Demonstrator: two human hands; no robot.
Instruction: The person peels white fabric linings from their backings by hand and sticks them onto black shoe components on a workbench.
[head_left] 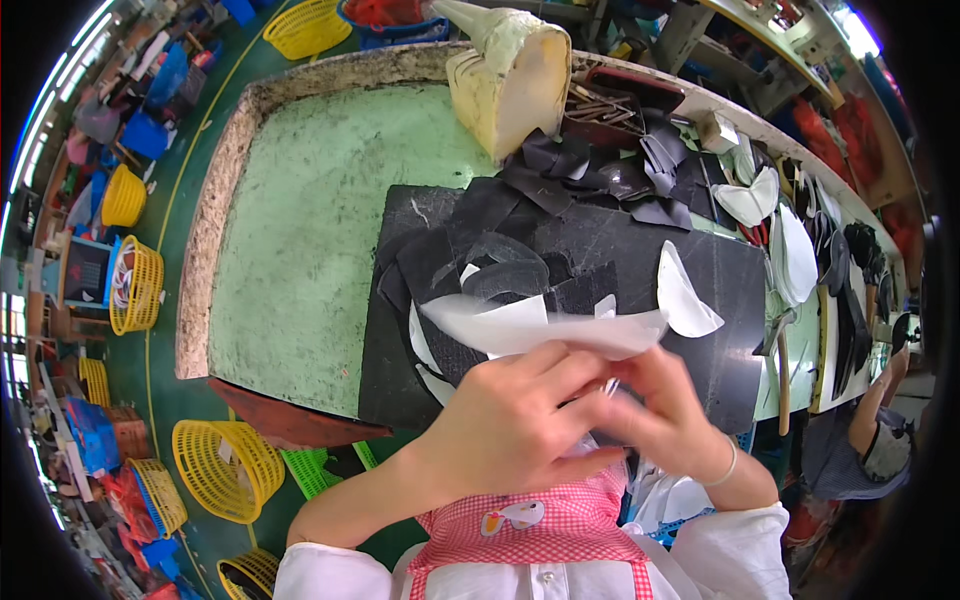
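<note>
Both my hands meet over the near edge of a dark work mat [720,370]. Between them a thin, curved white piece of sheet material [560,330] is raised above the mat, smeared by motion. My left hand [515,415] is closed on its near edge, fingers bent toward the right hand. My right hand [670,410] pinches its right part, with blurred fingers overlapping the left ones. Under and beyond the held piece lie black cut pieces [430,265] and more white ones, partly hidden. A loose white curved piece [685,295] rests on the mat to the right.
A glue-crusted, cream-coloured container [515,90] stands at the table's far side. Black pieces [650,165] are heaped beside it. A hammer [782,370] lies at the right. The green tabletop [300,230] has a raised rim. Yellow baskets [228,470] stand on the floor at left; another person [870,440] is at far right.
</note>
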